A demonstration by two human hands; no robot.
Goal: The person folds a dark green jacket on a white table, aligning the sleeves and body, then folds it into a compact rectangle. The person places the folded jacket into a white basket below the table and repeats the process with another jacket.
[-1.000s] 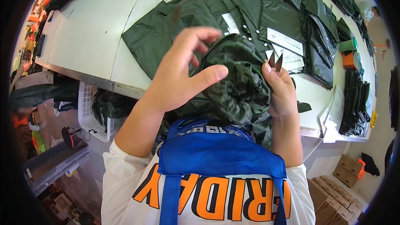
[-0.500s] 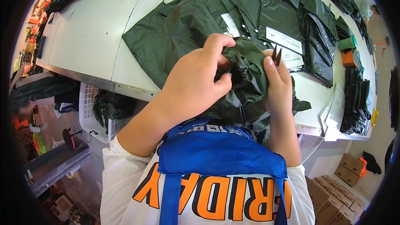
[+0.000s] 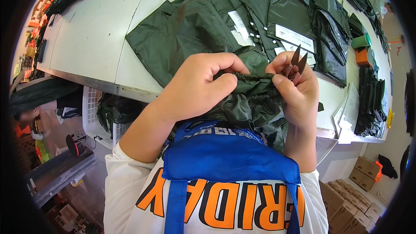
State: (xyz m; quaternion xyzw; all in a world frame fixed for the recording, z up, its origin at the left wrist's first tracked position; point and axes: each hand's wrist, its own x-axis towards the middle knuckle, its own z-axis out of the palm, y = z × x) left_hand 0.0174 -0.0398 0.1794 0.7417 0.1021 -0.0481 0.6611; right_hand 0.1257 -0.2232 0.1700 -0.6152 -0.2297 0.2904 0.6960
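Observation:
Between my two hands a dark green garment (image 3: 253,101) of thin, shiny fabric is bunched up at the table's near edge, with a gathered edge running across the top. My left hand (image 3: 203,86) is closed, pinching that edge between thumb and fingers. On the other side my right hand (image 3: 301,93) pinches the same edge with thumb and forefinger. Tucked in the right hand is a pair of thread snips (image 3: 297,60), its two dark pointed blades sticking up past the fingers, slightly apart. The garment's lower part hangs in front of my blue apron.
A larger dark green garment (image 3: 173,34) lies spread on the white table (image 3: 93,39). Behind it are folded green garments (image 3: 290,13) with white labels (image 3: 294,37). Papers (image 3: 345,114) overhang the right edge beside stacked dark bundles (image 3: 370,106). A white basket (image 3: 90,112) stands below left.
My right hand has turned, its snips moving slightly right and more into view. The gathered edge is now stretched between both hands; my left hand has moved a little lower.

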